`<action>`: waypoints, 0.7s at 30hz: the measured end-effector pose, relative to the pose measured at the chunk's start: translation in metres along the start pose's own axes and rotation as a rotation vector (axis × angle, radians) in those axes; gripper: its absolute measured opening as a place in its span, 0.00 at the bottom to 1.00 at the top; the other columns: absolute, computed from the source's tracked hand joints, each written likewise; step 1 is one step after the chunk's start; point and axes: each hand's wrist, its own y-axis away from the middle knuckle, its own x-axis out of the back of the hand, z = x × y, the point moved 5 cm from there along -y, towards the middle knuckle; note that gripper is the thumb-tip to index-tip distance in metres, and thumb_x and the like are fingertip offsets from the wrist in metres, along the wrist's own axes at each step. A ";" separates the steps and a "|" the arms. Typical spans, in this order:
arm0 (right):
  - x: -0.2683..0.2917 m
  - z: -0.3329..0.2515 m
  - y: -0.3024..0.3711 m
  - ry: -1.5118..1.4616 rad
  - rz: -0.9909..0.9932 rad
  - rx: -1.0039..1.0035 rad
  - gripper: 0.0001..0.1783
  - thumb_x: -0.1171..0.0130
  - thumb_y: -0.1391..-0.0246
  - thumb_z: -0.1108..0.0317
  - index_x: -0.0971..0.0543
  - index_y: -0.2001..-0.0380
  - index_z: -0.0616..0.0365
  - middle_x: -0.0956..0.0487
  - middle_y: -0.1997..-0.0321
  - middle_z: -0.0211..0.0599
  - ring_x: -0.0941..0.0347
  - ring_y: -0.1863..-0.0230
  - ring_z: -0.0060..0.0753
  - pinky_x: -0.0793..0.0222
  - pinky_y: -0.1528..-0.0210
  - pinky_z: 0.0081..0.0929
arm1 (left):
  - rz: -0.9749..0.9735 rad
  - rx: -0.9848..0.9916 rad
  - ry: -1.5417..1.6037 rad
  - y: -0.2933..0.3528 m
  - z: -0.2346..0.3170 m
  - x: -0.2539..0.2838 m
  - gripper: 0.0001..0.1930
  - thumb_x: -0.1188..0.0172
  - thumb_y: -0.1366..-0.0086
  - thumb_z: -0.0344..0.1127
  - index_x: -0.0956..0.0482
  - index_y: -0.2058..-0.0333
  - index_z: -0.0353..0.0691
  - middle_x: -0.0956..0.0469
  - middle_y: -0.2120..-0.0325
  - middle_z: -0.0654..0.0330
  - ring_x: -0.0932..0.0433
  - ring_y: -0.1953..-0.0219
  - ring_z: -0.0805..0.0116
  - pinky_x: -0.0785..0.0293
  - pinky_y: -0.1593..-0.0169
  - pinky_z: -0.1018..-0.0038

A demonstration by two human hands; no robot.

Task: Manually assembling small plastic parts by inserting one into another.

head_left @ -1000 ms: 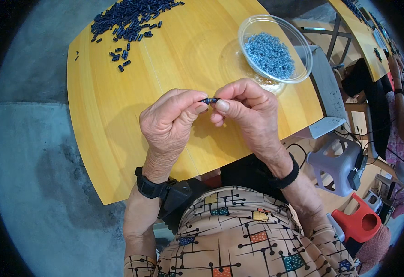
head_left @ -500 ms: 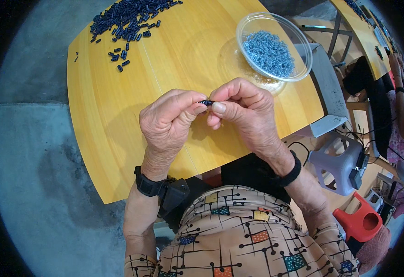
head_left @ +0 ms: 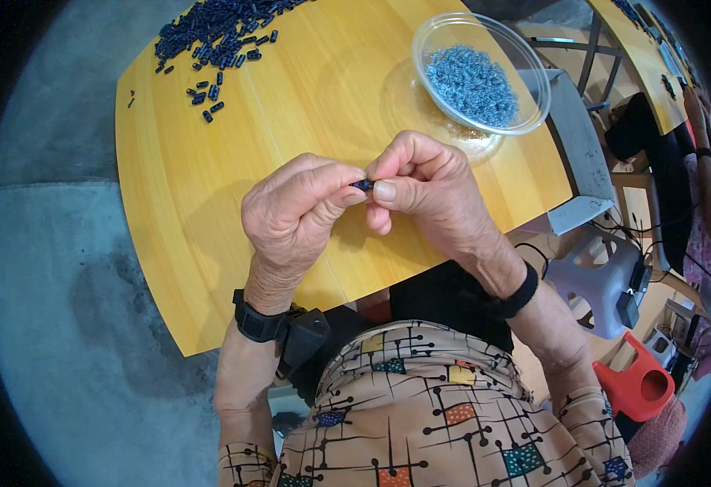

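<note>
Small dark part (head_left: 361,185): 1 | left fingers (head_left: 335,176), right fingers (head_left: 397,193): both pinching it | clear bowl (head_left: 528,77): 1

Wide fisheye view from your head
It faces down past your shirt (head_left: 408,390) onto the table (head_left: 323,97), near enough that your left hand (head_left: 292,199) and right hand (head_left: 436,199) show large at the centre.
</note>
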 end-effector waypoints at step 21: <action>0.001 -0.003 0.000 -0.066 0.051 0.121 0.06 0.40 0.48 0.76 0.26 0.67 0.65 0.21 0.73 0.38 0.24 0.74 0.22 0.26 0.70 0.17 | 0.049 0.281 0.323 0.003 -0.013 -0.005 0.11 0.33 0.48 0.27 0.20 0.65 0.32 0.21 0.72 0.59 0.23 0.69 0.74 0.28 0.65 0.81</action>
